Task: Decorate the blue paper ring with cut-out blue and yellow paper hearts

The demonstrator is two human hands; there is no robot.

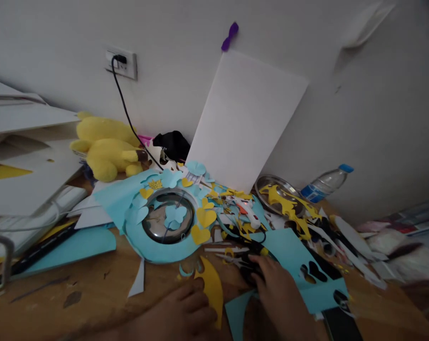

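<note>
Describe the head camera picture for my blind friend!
A person's right hand touches scissors on a cluttered table, the left hand by yellow paper. Beyond are a blue paper ring with yellow hearts and a yellow plush toy.

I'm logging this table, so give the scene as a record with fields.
Left hand: fingers curled by a curved yellow paper piece, contact unclear
Right hand: at black-handled metal scissors, grip unclear
Centre: light-blue paper around a shiny round metal piece, yellow paper hearts beside it
Back: tilted rectangular white sheet
Right side: round metal bowl holding yellow paper scraps, blue-capped clear plastic bottle
Left side: yellow plush toy
</note>
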